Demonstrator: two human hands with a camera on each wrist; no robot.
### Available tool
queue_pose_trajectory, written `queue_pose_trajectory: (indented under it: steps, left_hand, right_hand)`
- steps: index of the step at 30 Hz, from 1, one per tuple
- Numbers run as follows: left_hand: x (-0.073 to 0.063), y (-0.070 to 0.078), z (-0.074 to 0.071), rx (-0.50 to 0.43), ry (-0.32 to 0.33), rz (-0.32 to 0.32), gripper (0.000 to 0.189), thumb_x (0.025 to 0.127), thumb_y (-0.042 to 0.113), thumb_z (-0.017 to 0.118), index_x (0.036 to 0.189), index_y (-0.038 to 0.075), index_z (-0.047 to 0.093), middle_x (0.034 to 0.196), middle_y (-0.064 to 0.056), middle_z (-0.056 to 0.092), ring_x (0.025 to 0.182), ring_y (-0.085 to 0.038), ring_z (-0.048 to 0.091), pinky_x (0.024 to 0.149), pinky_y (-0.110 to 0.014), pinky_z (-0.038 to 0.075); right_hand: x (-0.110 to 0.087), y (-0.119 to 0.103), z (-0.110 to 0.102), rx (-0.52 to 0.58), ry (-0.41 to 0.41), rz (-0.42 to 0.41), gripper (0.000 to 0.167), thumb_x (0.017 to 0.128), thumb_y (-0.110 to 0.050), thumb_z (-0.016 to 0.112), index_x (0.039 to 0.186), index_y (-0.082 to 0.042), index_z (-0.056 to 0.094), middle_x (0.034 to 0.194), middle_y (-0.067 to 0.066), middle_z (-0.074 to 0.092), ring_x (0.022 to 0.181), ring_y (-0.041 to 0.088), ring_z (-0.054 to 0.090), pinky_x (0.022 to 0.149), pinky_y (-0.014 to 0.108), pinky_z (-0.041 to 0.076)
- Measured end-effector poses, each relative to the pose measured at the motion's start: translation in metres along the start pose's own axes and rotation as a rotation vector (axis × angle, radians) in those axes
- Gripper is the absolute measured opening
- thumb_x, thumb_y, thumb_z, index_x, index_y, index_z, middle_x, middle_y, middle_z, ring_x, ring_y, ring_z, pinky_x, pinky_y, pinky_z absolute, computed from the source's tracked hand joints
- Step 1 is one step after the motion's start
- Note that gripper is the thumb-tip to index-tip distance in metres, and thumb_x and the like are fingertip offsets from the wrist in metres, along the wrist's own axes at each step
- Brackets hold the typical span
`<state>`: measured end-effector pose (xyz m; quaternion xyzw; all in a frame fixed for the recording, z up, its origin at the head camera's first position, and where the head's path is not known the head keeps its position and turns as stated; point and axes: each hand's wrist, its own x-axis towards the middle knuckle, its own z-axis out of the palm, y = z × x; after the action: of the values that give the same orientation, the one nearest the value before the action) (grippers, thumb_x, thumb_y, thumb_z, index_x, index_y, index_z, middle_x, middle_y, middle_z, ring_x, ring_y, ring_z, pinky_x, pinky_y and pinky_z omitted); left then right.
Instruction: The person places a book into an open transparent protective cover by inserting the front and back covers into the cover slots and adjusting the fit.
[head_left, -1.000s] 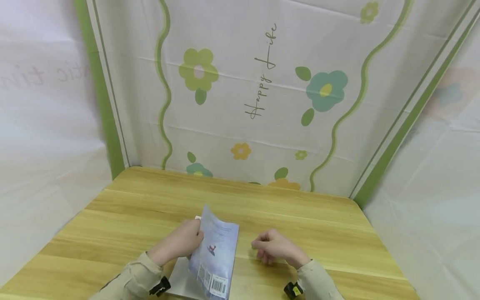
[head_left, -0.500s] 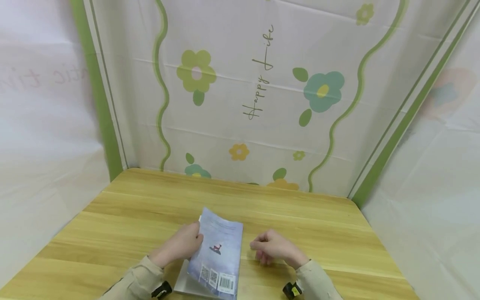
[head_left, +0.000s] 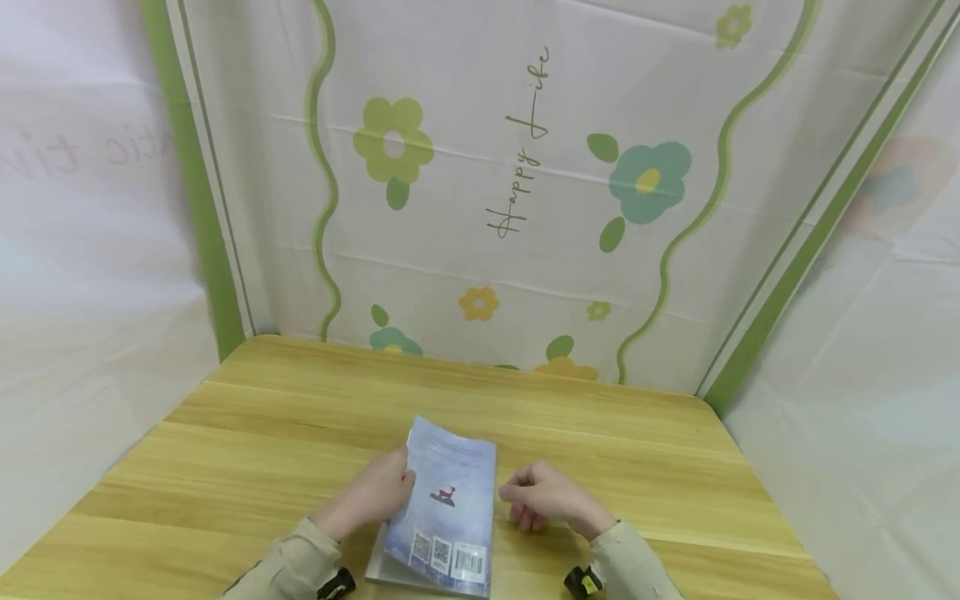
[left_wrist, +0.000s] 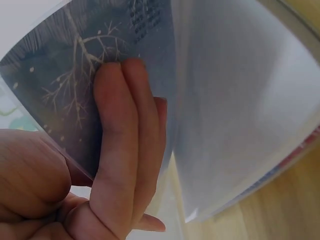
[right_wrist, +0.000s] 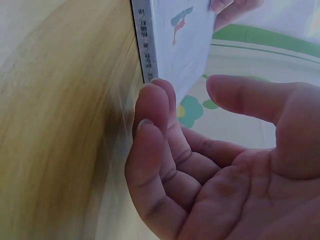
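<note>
A pale blue paperback book (head_left: 459, 471) lies on the table, back cover up, with a small red figure and barcodes printed on it. My left hand (head_left: 377, 492) pinches the cover's left edge and holds it raised off the pages. In the left wrist view its fingers (left_wrist: 117, 125) lie against the cover's dark inner side, which shows white branches, and a blank white page (left_wrist: 240, 90) faces it. Just right of the spine (right_wrist: 144, 45), my right hand (head_left: 553, 498) hovers with loosely curled fingers and nothing in them. Its fingertips are close by the spine in the right wrist view.
The wooden table (head_left: 637, 467) extends around the book on all sides. A white curtain (head_left: 480, 183) with printed flowers hangs behind its far edge, and more white curtains (head_left: 97, 250) stand at both sides.
Carried by my left hand, the book has slid to the right, closer to my right hand. Its raised cover has come down flatter. My right hand has hardly moved.
</note>
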<state>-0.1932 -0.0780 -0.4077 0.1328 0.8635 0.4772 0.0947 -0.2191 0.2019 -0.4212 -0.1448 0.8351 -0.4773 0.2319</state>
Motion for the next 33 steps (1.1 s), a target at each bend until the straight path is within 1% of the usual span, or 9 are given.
queue_pose_trajectory:
  steps: [7,11,14,18,20,24,27,30,33]
  left_hand:
    - [0.003,-0.005,0.007,0.029,0.014,0.028,0.039,0.099,0.001,0.045,0.134,-0.015,0.04,0.074,-0.005,0.059,0.051,-0.016,0.054,0.038,-0.025,0.044]
    - [0.002,-0.002,0.01,0.05,0.034,0.053,0.046,0.098,-0.002,0.045,0.14,-0.016,0.034,0.082,-0.012,0.063,0.051,-0.017,0.054,0.038,-0.03,0.045]
    - [0.002,0.0,0.012,0.096,0.057,0.076,0.048,0.097,-0.004,0.046,0.14,-0.017,0.032,0.094,-0.021,0.065,0.059,-0.018,0.058,0.049,-0.035,0.052]
    - [0.001,0.0,0.015,0.168,0.085,0.086,0.046,0.096,-0.004,0.047,0.138,-0.019,0.034,0.096,-0.023,0.065,0.064,-0.016,0.058,0.062,-0.036,0.055]
    - [0.002,0.0,0.015,0.186,0.092,0.074,0.046,0.096,-0.004,0.048,0.137,-0.019,0.034,0.091,-0.021,0.065,0.06,-0.016,0.056,0.059,-0.035,0.054]
    - [0.002,0.002,0.017,0.204,0.088,0.022,0.05,0.098,0.0,0.048,0.14,-0.02,0.029,0.087,-0.019,0.063,0.056,-0.016,0.053,0.05,-0.03,0.05]
    - [0.003,0.004,0.018,0.248,0.09,-0.013,0.053,0.098,0.002,0.048,0.139,-0.023,0.026,0.09,-0.025,0.063,0.053,-0.018,0.051,0.044,-0.031,0.047]
    - [0.004,0.005,0.02,0.32,0.087,-0.032,0.055,0.098,0.004,0.05,0.137,-0.027,0.025,0.097,-0.036,0.061,0.055,-0.021,0.052,0.045,-0.033,0.047]
    - [0.006,0.005,0.022,0.357,0.073,-0.051,0.056,0.098,0.005,0.05,0.135,-0.029,0.025,0.102,-0.04,0.059,0.06,-0.025,0.055,0.048,-0.036,0.049]
  right_hand:
    - [0.0,-0.001,-0.001,0.012,-0.001,0.009,0.023,0.096,-0.023,0.064,0.092,-0.001,0.07,0.072,0.015,0.066,0.058,0.023,0.064,0.053,0.033,0.055]
    - [0.0,-0.001,-0.001,0.014,0.001,0.01,0.023,0.095,-0.023,0.064,0.092,-0.001,0.071,0.072,0.016,0.066,0.058,0.023,0.064,0.052,0.033,0.055]
    - [0.0,-0.001,-0.002,0.01,0.004,0.012,0.023,0.095,-0.023,0.064,0.093,-0.001,0.071,0.072,0.016,0.066,0.058,0.024,0.064,0.052,0.033,0.055]
    - [-0.001,-0.002,-0.001,0.005,0.01,0.013,0.023,0.095,-0.023,0.064,0.093,-0.001,0.071,0.072,0.016,0.066,0.058,0.024,0.064,0.053,0.034,0.055]
    - [-0.001,-0.002,-0.001,0.006,0.011,0.011,0.023,0.095,-0.023,0.064,0.093,-0.001,0.071,0.072,0.015,0.066,0.058,0.025,0.064,0.053,0.035,0.055]
    - [-0.001,-0.002,-0.002,0.013,0.009,0.011,0.024,0.095,-0.023,0.064,0.094,0.0,0.071,0.072,0.016,0.066,0.058,0.025,0.064,0.053,0.035,0.055]
    - [0.0,-0.001,-0.003,0.011,0.011,0.013,0.024,0.096,-0.023,0.064,0.094,0.0,0.071,0.072,0.016,0.066,0.058,0.024,0.064,0.054,0.035,0.056]
    - [0.0,0.0,-0.003,0.008,0.016,0.015,0.024,0.096,-0.023,0.064,0.093,0.0,0.07,0.072,0.015,0.066,0.058,0.023,0.063,0.054,0.034,0.056]
    - [0.001,0.001,-0.004,0.009,0.022,0.017,0.024,0.096,-0.023,0.064,0.092,0.0,0.07,0.071,0.015,0.066,0.058,0.022,0.063,0.054,0.034,0.056]
